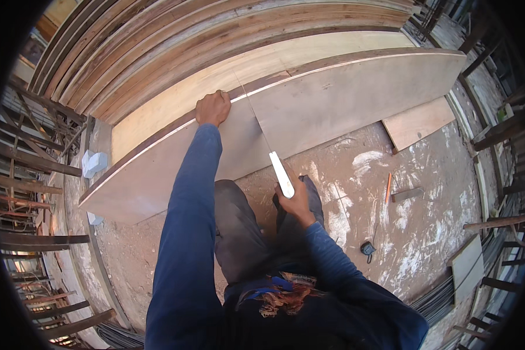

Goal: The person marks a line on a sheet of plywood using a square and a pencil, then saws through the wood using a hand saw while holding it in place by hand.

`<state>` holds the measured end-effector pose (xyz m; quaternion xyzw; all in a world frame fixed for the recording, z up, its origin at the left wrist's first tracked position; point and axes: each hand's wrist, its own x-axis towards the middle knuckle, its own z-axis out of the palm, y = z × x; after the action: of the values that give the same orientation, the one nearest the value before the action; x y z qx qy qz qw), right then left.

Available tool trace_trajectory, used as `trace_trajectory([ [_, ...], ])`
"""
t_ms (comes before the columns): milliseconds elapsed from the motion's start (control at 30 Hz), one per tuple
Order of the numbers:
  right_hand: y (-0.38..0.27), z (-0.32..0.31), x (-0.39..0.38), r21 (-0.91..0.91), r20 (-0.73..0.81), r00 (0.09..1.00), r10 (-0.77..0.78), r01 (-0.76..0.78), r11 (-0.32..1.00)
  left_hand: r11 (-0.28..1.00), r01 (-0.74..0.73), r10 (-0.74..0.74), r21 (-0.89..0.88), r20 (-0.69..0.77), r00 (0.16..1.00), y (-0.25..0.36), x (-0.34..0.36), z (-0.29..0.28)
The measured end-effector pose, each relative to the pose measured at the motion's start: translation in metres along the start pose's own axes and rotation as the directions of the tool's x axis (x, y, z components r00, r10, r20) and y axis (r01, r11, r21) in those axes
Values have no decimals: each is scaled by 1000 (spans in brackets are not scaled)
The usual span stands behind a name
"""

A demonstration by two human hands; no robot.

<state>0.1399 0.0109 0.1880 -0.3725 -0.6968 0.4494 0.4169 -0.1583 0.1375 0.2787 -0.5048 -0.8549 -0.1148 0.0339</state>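
Note:
A long grey plywood panel (379, 87) stands on its edge in front of me, with a dark wooden strip along its top. My left hand (214, 108) is closed over that top edge, left of the blade. The white handle of a handsaw (281, 175) is wrapped in my right hand (296, 201), just in front of my knees. From the handle the thin blade slants up and away to the left, crossing the panel's top edge. It appears nearly edge-on, so its teeth cannot be made out.
Timber planks (239, 29) are stacked behind the panel. On the dusty, white-stained floor at right lie an orange pencil-like stick (388, 188), a flat bar (408, 194), a tape measure (367, 249) and a plywood offcut (419, 123). White blocks (94, 163) sit at the panel's left end.

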Motion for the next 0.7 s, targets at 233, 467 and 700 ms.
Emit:
trace_trajectory([
  [233, -11, -9, 36, 41, 38, 997, 68, -69, 997, 997, -70, 67, 12, 166, 984, -12, 29, 2],
  [467, -9, 0, 57, -12, 4, 993, 122, -122, 993, 985, -171, 158, -20, 499, 852, -26, 90, 6],
  [700, -26, 7, 77, 15, 64, 948, 312, -314, 949, 991, 32, 57, -131, 622, 781, -23, 110, 16],
])
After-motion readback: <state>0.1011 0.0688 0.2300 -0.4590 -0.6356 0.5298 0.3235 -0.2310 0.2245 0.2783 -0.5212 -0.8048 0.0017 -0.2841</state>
